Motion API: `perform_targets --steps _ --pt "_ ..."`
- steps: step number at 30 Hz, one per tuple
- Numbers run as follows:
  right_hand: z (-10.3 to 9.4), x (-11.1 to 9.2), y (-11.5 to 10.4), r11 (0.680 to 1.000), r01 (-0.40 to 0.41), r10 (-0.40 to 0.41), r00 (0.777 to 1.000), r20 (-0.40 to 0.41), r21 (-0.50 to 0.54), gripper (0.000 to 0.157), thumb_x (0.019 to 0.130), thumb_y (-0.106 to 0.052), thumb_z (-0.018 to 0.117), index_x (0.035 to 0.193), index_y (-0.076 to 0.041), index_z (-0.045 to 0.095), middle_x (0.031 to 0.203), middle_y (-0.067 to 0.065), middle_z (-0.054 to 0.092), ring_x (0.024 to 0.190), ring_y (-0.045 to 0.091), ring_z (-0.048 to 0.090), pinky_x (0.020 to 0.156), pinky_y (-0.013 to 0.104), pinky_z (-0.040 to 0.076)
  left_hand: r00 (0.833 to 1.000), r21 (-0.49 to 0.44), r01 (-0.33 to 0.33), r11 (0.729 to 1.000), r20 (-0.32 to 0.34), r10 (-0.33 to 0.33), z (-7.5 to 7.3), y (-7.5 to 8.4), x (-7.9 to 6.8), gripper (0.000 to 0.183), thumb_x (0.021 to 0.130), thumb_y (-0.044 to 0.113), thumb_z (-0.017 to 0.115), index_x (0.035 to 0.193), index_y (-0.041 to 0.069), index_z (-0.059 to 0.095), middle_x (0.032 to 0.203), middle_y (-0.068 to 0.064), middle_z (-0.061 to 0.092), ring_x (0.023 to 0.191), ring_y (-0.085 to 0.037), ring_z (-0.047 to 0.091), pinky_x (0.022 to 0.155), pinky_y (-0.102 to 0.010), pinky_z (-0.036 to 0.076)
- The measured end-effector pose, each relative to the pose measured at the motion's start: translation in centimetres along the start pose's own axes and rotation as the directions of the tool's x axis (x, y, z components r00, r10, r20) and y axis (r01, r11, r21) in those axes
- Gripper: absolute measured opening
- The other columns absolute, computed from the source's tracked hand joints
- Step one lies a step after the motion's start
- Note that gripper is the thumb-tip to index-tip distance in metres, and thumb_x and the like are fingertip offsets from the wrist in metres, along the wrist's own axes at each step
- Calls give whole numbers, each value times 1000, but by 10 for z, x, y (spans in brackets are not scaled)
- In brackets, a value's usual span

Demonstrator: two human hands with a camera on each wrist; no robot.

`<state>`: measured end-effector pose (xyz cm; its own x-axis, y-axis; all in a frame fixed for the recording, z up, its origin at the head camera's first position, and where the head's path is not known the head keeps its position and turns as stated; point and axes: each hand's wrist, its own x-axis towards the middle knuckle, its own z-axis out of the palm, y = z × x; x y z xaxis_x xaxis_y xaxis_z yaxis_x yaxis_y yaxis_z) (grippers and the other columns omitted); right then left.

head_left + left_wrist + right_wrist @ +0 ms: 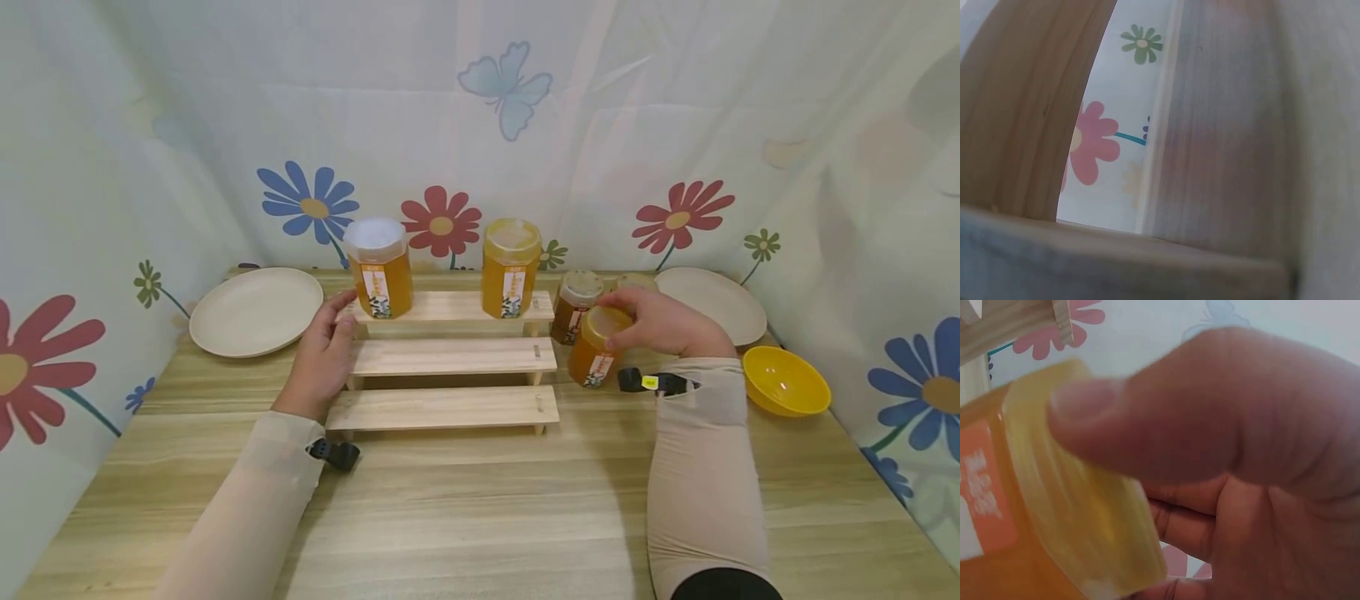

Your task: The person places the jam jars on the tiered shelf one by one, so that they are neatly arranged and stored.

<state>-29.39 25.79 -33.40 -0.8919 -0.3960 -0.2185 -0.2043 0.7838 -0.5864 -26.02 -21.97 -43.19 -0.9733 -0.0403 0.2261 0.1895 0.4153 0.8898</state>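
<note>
My right hand grips a honey jar by its yellow lid, thumb on the near side of the lid. In the right wrist view the thumb presses on the yellow lid, above an orange label. My left hand holds the left end of a three-step wooden rack, thumb and fingertips at the top step. On that step stand a honey jar with a white lid at the left and one with a yellow lid at the right. The left wrist view shows only the rack's boards up close.
Behind the gripped jar stands a darker jar, with another jar lid partly hidden by my right hand. Cream plates lie at the back left and back right. A yellow bowl sits right of my right forearm. Flowered curtains surround the table.
</note>
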Motion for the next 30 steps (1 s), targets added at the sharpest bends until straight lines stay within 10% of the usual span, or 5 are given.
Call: perform_targets --steps 15,30 --pt "4 3 -4 996 -26 22 999 -46 -81 68 85 -20 84 148 -13 59 150 15 57 125 35 55 108 56 48 1000 -2 21 1000 15 -21 -1 -2 -3 54 116 41 32 166 23 33 164 -13 42 131 -33 50 111 -54 38" --pt "-7 -51 -48 972 225 -235 951 -200 -71 67 85 -14 86 148 -16 62 146 1 64 126 23 58 100 42 51 1000 -9 20 1000 11 -20 -1 1 -1 54 115 43 33 166 25 33 169 -9 35 134 -36 48 114 -57 35"
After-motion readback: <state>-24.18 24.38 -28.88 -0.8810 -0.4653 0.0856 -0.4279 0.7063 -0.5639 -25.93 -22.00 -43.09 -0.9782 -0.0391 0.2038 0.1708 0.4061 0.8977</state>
